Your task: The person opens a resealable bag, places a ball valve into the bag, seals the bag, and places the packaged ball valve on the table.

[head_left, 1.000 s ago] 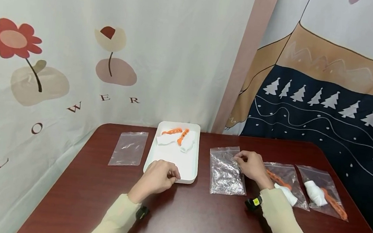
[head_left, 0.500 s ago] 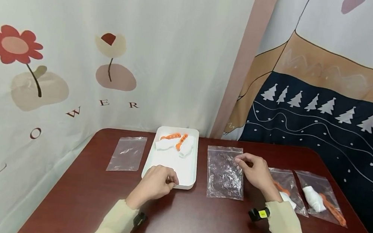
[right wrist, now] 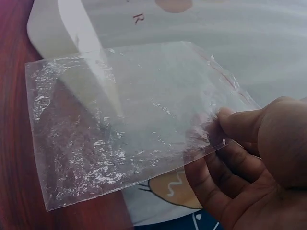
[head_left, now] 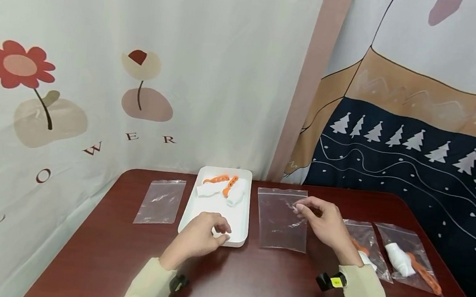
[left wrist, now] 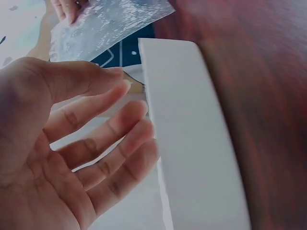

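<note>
Your right hand (head_left: 325, 224) pinches the clear bag (head_left: 279, 225) between thumb and fingers at its right edge, near the zip strip; you've brought the bag slightly closer to the tray (head_left: 237, 221) than it was a second ago. The crinkled glare that covered the bag then has thinned to a few streaks in the head view. Whether its far edge touches the counter (head_left: 229, 286), I can't tell.

Your left hand (head_left: 201, 232) is free, fingers loosely bent over the tray's near left corner; its thumb and index finger, nearly together before, now stand apart. I can't tell if it touches the rim.

The white pieces (head_left: 210, 190) and orange strips (head_left: 217, 179) lie unchanged at the tray's far end. The flat bag (head_left: 160, 202) on the left and the two filled bags (head_left: 416, 242) on the right haven't moved. Your head view has tilted up slightly.
</note>
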### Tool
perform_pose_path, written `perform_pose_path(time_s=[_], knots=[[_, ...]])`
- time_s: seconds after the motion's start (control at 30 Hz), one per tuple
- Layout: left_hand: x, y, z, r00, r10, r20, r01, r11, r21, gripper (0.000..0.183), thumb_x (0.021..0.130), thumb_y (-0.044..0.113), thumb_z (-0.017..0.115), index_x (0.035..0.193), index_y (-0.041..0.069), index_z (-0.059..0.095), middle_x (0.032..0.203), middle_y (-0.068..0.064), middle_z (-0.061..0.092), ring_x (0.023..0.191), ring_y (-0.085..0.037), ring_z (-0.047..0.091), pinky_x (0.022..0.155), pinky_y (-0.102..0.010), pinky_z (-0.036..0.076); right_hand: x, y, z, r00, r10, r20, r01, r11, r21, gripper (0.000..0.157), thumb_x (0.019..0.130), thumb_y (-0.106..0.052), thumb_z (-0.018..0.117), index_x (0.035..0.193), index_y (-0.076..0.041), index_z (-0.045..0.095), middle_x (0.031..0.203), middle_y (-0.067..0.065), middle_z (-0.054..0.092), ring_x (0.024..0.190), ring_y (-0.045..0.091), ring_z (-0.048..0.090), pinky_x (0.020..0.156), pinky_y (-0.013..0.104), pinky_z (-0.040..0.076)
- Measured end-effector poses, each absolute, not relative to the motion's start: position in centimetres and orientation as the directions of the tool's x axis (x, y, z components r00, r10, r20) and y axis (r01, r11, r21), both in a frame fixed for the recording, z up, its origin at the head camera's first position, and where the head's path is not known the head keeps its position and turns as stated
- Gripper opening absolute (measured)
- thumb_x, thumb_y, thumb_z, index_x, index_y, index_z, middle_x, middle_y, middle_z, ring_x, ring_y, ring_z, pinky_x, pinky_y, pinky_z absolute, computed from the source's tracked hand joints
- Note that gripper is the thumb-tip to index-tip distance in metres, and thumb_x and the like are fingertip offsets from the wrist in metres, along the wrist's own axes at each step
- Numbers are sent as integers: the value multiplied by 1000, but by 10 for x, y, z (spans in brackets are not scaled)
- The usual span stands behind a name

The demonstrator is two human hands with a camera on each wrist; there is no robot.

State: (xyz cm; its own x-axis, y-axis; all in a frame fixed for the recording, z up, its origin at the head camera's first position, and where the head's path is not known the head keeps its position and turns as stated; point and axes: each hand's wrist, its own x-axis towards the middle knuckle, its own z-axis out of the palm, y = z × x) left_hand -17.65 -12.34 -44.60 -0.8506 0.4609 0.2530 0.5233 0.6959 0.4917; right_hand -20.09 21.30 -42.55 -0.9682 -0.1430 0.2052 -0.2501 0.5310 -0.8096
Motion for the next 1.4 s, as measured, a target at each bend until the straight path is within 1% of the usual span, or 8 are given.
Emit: perform_pose_path(time_s=[0.17,0.3,0.43,0.67,0.8,1.07,1.27,1.4], knots=[[-181,-114,-435,-837,443,321,543,601,587,18,88,14,79,103,6,74,93,-5,73,86,-23,68,72,-35,59,-196,211,-420,-959,-183,218,-283,508,-814,12,99,-21,69,108,-17,77,96,3,77,87,15,69,73,23,57],[-183,-103,-422,-849,387,359,524,536,662,32,89,19,80,117,8,70,103,-8,72,92,-26,69,76,-38,61,-193,210,-416,-948,-231,219,-309,497,-811,11,99,-22,69,106,-18,77,96,1,77,88,14,70,74,23,58],[-183,-91,-409,-845,353,401,530,458,714,38,89,21,80,123,11,67,106,-7,71,95,-23,69,78,-40,61,-190,207,-412,-930,-289,226,-348,494,-797,10,97,-23,71,105,-21,77,95,-1,76,87,15,69,72,25,58],[-175,-76,-394,-823,388,415,557,403,726,27,92,18,77,118,13,71,100,1,73,90,-12,67,74,-36,61,-185,196,-408,-896,-381,228,-405,492,-771,10,97,-24,71,105,-21,77,92,-2,75,82,14,64,69,25,56],[-171,-75,-393,-820,392,418,564,423,709,19,93,17,75,112,14,74,95,6,74,84,-6,65,68,-27,58,-183,191,-405,-867,-430,253,-453,468,-759,10,98,-22,69,104,-20,77,93,-3,76,81,12,65,70,24,56],[-166,-74,-389,-773,436,460,629,435,645,8,96,16,73,102,14,78,82,5,74,67,-2,60,61,-21,54,-179,189,-396,-817,-503,283,-530,463,-710,9,98,-20,69,101,-21,77,92,-5,77,80,7,67,69,23,57],[-161,-74,-385,-763,472,441,637,435,636,10,97,16,70,93,15,79,72,8,69,56,3,53,53,-17,50,-176,190,-391,-806,-521,282,-544,462,-701,9,98,-18,69,101,-21,77,93,-6,77,79,6,64,69,23,56],[-158,-73,-383,-763,491,421,629,410,661,10,97,12,69,93,13,79,71,7,67,59,4,55,54,-19,52,-174,189,-389,-809,-520,272,-538,471,-699,9,96,-16,71,99,-23,77,91,-8,76,77,7,62,68,23,55]])
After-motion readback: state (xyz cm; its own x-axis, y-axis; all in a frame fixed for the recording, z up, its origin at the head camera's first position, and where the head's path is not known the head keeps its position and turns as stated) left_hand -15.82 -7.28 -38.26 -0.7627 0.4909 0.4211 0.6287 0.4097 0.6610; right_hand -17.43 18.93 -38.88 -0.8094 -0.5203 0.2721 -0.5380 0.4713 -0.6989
